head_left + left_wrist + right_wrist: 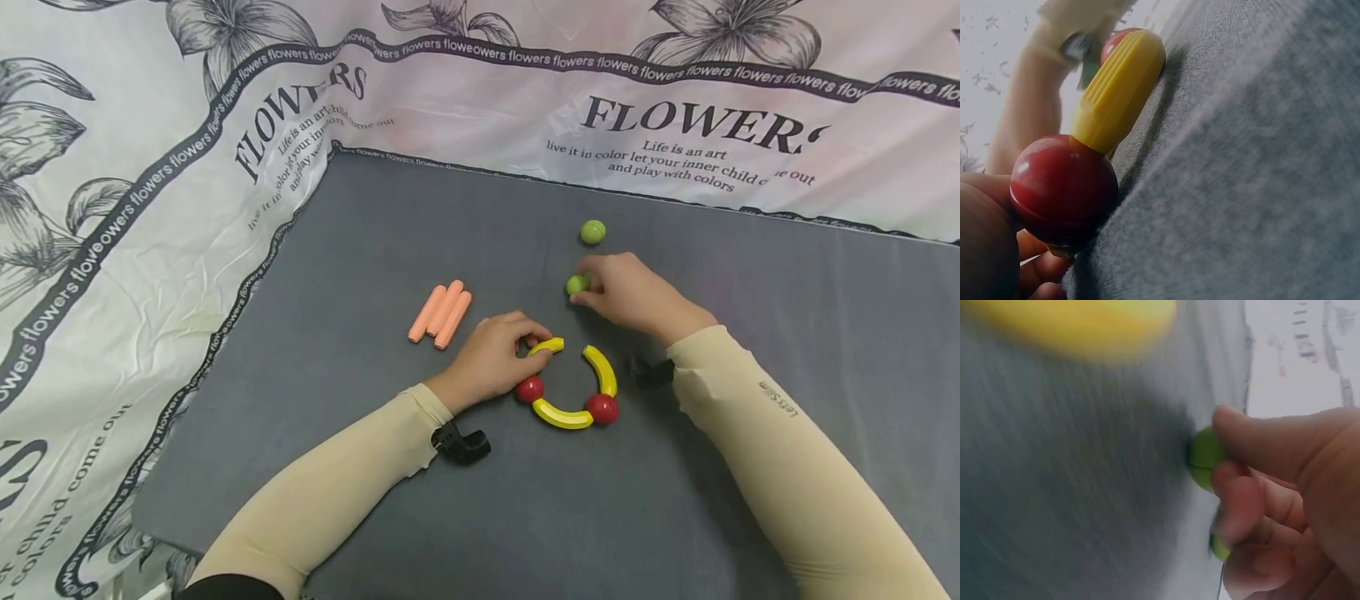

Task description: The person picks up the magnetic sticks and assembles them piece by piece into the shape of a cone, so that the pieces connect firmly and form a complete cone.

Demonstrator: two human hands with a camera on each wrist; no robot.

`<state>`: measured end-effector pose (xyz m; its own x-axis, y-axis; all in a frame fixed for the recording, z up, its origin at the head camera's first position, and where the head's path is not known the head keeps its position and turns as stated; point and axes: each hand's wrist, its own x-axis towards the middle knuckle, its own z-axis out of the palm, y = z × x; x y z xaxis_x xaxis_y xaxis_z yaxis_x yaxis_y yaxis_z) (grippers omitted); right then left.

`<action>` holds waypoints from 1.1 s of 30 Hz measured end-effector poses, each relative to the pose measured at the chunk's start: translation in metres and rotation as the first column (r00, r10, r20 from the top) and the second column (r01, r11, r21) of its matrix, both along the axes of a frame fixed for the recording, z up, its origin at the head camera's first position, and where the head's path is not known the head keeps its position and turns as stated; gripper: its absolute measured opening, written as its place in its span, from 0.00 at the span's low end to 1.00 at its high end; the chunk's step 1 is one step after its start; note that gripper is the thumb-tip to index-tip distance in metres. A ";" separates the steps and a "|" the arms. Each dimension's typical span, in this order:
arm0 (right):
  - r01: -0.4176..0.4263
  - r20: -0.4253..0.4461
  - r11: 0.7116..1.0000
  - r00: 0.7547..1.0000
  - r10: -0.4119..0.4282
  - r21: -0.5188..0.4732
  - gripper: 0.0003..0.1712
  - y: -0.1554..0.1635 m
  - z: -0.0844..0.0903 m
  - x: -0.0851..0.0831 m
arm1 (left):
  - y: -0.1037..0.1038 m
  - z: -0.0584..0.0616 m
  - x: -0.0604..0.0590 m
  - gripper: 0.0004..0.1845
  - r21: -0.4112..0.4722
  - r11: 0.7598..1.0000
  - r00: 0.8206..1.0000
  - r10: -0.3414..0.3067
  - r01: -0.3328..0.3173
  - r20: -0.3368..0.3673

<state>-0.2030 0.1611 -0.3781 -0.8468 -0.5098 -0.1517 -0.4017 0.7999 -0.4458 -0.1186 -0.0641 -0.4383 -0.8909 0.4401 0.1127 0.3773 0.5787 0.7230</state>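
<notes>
Left hand (491,358) rests on the grey mat (450,517), fingers curled round the end of a yellow arc (547,346), pinching it. That arc is the top-left piece of a partial ring: it runs down to a red ball (529,389), then a second yellow arc (561,414), then another red ball (602,408), then a third yellow arc (601,370) rising on the right side. The ring is open at the top, between the held arc and the third one.

Left wrist view: the red ball (1063,190) sits right against the palm, touching the mat, with a ribbed yellow arc (1119,90) leading away to the far red ball (1116,40).

Right hand (630,293) is just above the ring, fingers bent and closed on a green ball (577,285) at the fingertips. Right wrist view confirms it: thumb and fingers (1238,487) pinch the green ball (1204,456) against the mat; the frame is blurred, with a yellow smear along the top edge.

Second green ball (592,232) lies free on the mat, a little beyond the right hand. Three orange sticks (441,314) lie side by side, touching, left of the left hand.

White floral cloth (150,208) with "FLOWERS" print surrounds the mat.
</notes>
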 end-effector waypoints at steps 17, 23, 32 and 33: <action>0.005 0.025 0.993 1.000 -0.002 -0.114 0.19 0.006 -0.012 0.059 | -0.003 0.001 -0.001 0.10 -0.014 1.000 0.999 -0.011 0.012 0.034; -0.017 0.036 0.993 0.999 0.021 -0.118 0.19 0.007 -0.010 0.060 | -0.005 0.001 -0.002 0.10 0.006 1.000 1.000 0.002 -0.002 0.002; -0.001 0.078 0.993 0.997 0.011 -0.120 0.28 0.019 -0.014 0.070 | -0.002 0.001 -0.002 0.11 0.000 1.000 1.000 -0.006 0.006 0.022; 0.003 0.077 0.992 0.997 0.007 -0.126 0.28 0.020 -0.015 0.072 | -0.001 0.001 -0.002 0.11 0.001 1.000 1.000 -0.004 0.004 0.022</action>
